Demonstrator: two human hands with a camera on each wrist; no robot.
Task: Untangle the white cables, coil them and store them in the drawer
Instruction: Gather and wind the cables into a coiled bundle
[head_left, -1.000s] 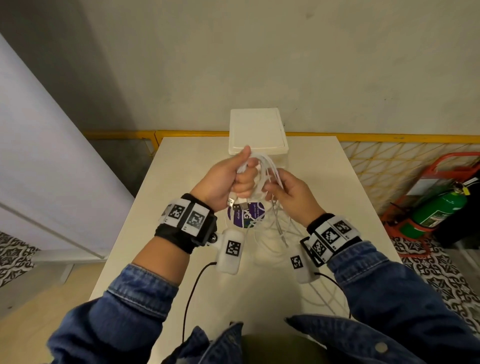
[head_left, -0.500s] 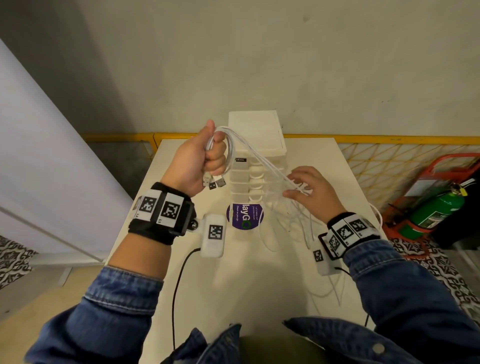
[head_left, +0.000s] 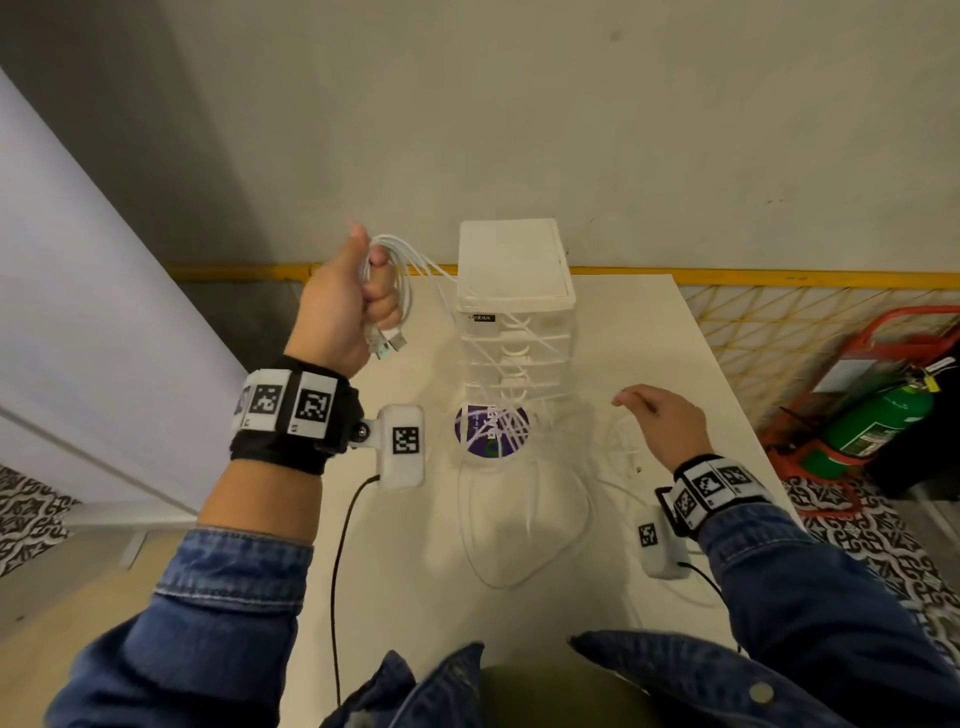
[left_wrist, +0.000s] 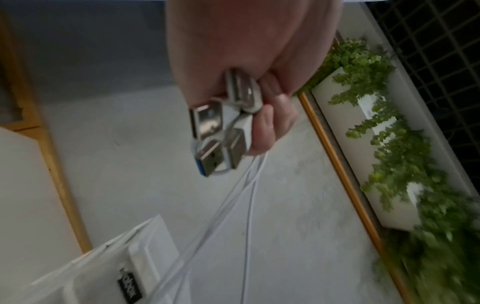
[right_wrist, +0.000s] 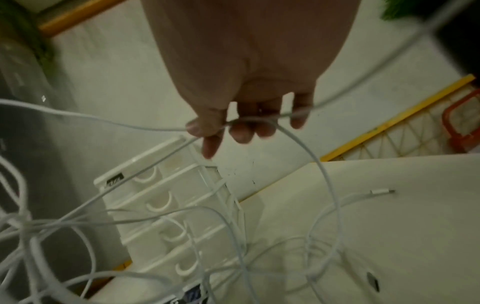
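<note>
My left hand (head_left: 358, 296) is raised to the left of the white drawer tower (head_left: 514, 270) and grips a bundle of white cables (head_left: 395, 260). Their USB plugs (left_wrist: 215, 131) stick out below the curled fingers. Strands stretch from that fist down across the tower's front to a loose tangle (head_left: 524, 519) on the table. My right hand (head_left: 660, 421) hovers low over the table's right side. Its thumb and fingers (right_wrist: 205, 127) pinch thin cable strands (right_wrist: 298, 112) that run off to both sides. The tower's drawers (right_wrist: 168, 185) look closed.
A round purple label (head_left: 491, 431) lies at the foot of the tower. The cream table (head_left: 691, 364) ends at a yellow rail (head_left: 779, 278) along the wall. A green fire extinguisher (head_left: 878, 421) stands on the floor to the right. A white panel (head_left: 78, 312) is on the left.
The hands have drawn apart. The left hand rose up and to the left with the bundle. The right hand dropped right toward the table, stretching the strands.
</note>
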